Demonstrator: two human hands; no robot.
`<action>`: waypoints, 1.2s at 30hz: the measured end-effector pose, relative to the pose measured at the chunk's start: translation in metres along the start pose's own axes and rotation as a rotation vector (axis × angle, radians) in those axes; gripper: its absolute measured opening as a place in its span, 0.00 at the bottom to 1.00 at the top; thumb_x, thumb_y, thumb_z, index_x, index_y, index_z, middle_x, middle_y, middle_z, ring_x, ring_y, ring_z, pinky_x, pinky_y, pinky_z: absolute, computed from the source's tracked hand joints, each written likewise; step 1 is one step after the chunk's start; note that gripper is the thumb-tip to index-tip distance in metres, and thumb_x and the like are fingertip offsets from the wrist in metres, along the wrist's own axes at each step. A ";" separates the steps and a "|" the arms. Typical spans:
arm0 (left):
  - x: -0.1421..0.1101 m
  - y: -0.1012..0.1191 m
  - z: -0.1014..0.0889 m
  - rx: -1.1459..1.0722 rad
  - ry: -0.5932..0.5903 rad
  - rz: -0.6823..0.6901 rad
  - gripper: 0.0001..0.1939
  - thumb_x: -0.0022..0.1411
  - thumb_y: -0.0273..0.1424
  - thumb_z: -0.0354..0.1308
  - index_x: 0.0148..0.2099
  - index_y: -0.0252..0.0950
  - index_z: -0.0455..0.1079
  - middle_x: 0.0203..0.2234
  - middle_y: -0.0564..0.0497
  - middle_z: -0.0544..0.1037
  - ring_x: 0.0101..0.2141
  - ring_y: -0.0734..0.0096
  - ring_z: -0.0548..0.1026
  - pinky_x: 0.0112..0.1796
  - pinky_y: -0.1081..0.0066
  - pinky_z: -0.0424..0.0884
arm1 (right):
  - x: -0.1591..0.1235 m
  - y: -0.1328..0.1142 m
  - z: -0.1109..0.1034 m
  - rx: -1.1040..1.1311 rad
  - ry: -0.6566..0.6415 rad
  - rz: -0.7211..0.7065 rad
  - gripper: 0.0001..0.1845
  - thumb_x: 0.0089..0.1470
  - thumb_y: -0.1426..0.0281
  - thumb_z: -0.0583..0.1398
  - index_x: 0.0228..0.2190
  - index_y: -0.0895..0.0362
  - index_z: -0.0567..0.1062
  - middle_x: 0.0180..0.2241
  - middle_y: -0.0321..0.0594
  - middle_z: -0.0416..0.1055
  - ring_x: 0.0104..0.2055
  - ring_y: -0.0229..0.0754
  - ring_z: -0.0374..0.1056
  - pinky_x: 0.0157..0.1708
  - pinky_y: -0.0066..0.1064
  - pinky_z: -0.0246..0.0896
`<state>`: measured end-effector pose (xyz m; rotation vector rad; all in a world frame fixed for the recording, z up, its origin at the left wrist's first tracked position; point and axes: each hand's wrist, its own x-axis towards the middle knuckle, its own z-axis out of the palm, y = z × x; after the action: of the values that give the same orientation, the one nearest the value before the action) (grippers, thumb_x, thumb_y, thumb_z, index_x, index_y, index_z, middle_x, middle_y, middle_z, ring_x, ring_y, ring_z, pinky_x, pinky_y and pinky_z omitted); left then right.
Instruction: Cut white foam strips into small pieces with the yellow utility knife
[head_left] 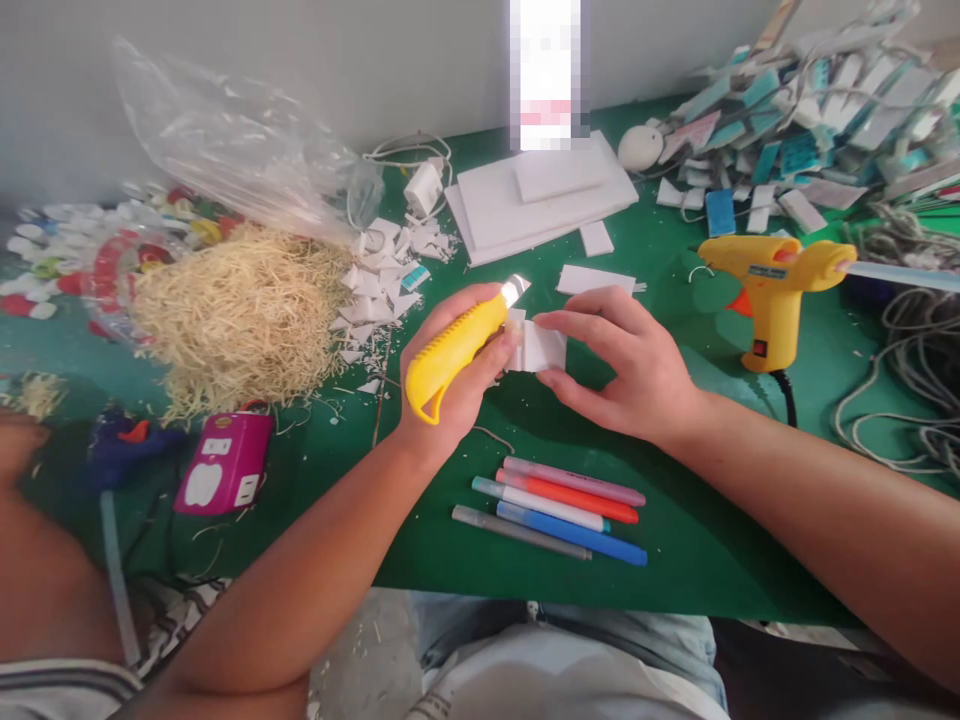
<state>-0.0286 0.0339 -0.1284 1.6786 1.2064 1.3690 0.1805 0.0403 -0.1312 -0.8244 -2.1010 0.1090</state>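
Note:
A yellow utility knife [457, 345] lies across my left hand [442, 400], its blade pointing up and away to the right. The fingers of that hand are closed, and its thumb presses on a small white foam board piece [546, 345] with narrow folds or strips at its left end. My right hand [626, 365] grips the same piece at its right side, between thumb and fingertips. Just beyond the right fingers lies another white foam board strip [596, 280]. Several markers [559, 510] rest side by side on the green table [697, 540] in front of me.
Stacked white foam boards [540, 205] lie at the back. A yellow glue gun [776, 290] stands right, by tangled rope [915, 380] and a scrap heap [810, 120]. Left are straw shreds [240, 315], white scraps [379, 285], a magenta power adapter [225, 462] and another person's arm [45, 570].

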 end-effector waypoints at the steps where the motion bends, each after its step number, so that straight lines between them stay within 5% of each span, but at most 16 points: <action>1: 0.000 -0.002 0.001 -0.059 -0.008 -0.050 0.22 0.63 0.44 0.69 0.54 0.40 0.73 0.34 0.52 0.81 0.26 0.74 0.78 0.26 0.74 0.80 | 0.000 0.000 0.000 0.010 0.002 -0.001 0.19 0.60 0.63 0.63 0.52 0.55 0.74 0.44 0.48 0.74 0.43 0.48 0.73 0.40 0.42 0.73; 5: 0.000 -0.006 0.003 -0.121 -0.047 -0.106 0.25 0.62 0.46 0.69 0.56 0.40 0.72 0.33 0.52 0.80 0.26 0.72 0.78 0.23 0.73 0.79 | 0.000 -0.003 0.001 0.032 -0.022 0.010 0.21 0.59 0.64 0.63 0.53 0.56 0.73 0.47 0.50 0.74 0.48 0.50 0.73 0.45 0.44 0.74; 12: -0.002 0.006 -0.007 0.090 0.038 0.055 0.20 0.72 0.49 0.55 0.55 0.42 0.73 0.28 0.54 0.80 0.25 0.73 0.78 0.29 0.70 0.79 | -0.001 -0.003 -0.001 -0.130 -0.106 0.158 0.18 0.57 0.68 0.61 0.49 0.57 0.78 0.44 0.50 0.77 0.44 0.51 0.74 0.42 0.44 0.73; 18: -0.006 0.012 -0.010 0.274 -0.025 0.278 0.18 0.74 0.42 0.52 0.54 0.37 0.75 0.44 0.48 0.84 0.34 0.70 0.83 0.42 0.69 0.82 | -0.002 0.002 -0.003 -0.202 -0.138 0.230 0.18 0.57 0.67 0.61 0.47 0.60 0.80 0.43 0.51 0.77 0.43 0.52 0.74 0.41 0.44 0.73; 24: -0.005 0.014 -0.003 0.321 -0.181 0.328 0.15 0.73 0.37 0.55 0.54 0.34 0.74 0.46 0.46 0.84 0.35 0.73 0.83 0.43 0.76 0.80 | -0.003 0.003 -0.002 -0.199 -0.198 0.272 0.16 0.56 0.67 0.60 0.44 0.59 0.81 0.41 0.50 0.77 0.41 0.52 0.73 0.41 0.44 0.72; 29: -0.003 0.011 -0.002 0.374 -0.237 0.358 0.15 0.71 0.37 0.58 0.54 0.34 0.74 0.47 0.45 0.84 0.42 0.68 0.83 0.45 0.75 0.80 | -0.003 0.002 0.000 -0.205 -0.207 0.321 0.16 0.55 0.66 0.60 0.42 0.58 0.82 0.41 0.50 0.76 0.41 0.51 0.71 0.41 0.44 0.71; 36: -0.004 0.008 0.001 0.372 -0.282 0.379 0.16 0.69 0.33 0.62 0.56 0.31 0.73 0.44 0.45 0.85 0.37 0.72 0.84 0.44 0.79 0.79 | 0.000 0.002 -0.001 -0.235 -0.277 0.343 0.14 0.55 0.67 0.61 0.41 0.59 0.82 0.40 0.51 0.75 0.41 0.52 0.70 0.41 0.44 0.69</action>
<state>-0.0256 0.0275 -0.1232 2.3701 1.0593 1.1039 0.1822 0.0414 -0.1311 -1.3755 -2.2362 0.1691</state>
